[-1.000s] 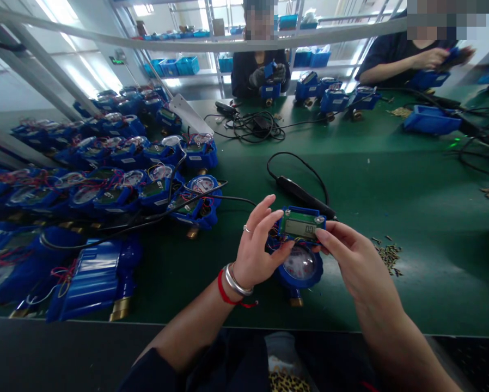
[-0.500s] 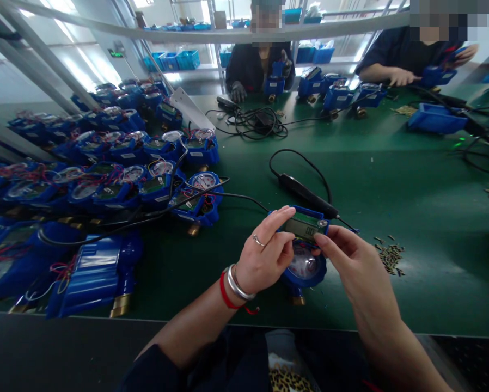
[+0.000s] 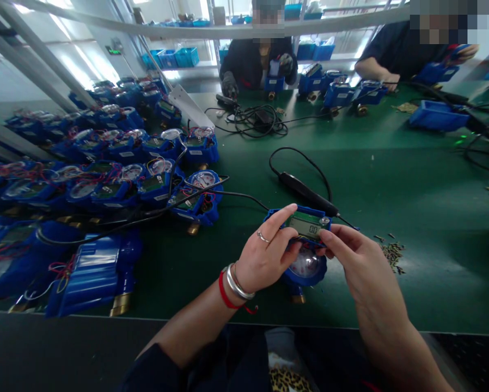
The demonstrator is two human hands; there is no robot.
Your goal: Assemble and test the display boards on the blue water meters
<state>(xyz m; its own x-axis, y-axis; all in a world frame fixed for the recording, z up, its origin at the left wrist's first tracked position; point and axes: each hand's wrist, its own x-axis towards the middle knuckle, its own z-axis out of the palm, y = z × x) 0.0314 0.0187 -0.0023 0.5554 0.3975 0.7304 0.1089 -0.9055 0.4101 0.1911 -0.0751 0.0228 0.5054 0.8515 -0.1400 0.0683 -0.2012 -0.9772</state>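
Observation:
A blue meter (image 3: 305, 267) with a clear round dial and a brass end sits on the green table in front of me. At its upper part is a green circuit board with a grey display (image 3: 305, 227) that shows digits. My left hand (image 3: 267, 253), with a ring and bracelets, grips the board's left side, index finger stretched along the top. My right hand (image 3: 356, 261) pinches the board's lower right corner between thumb and fingers. Just behind the meter lies a black pen-shaped tool (image 3: 304, 191) with a cable.
Rows of blue meters (image 3: 120, 190) with loose wires fill the left. Small screws (image 3: 392, 256) lie right of my hand. Tangled cables (image 3: 261, 121) and a blue bin (image 3: 438, 116) are farther back. Two people (image 3: 248, 62) work across the table.
The display has shifted slightly right and more of it shows. My left fingers have moved a little off it. Across the table, a person's gloved hand has moved to the black tool there.

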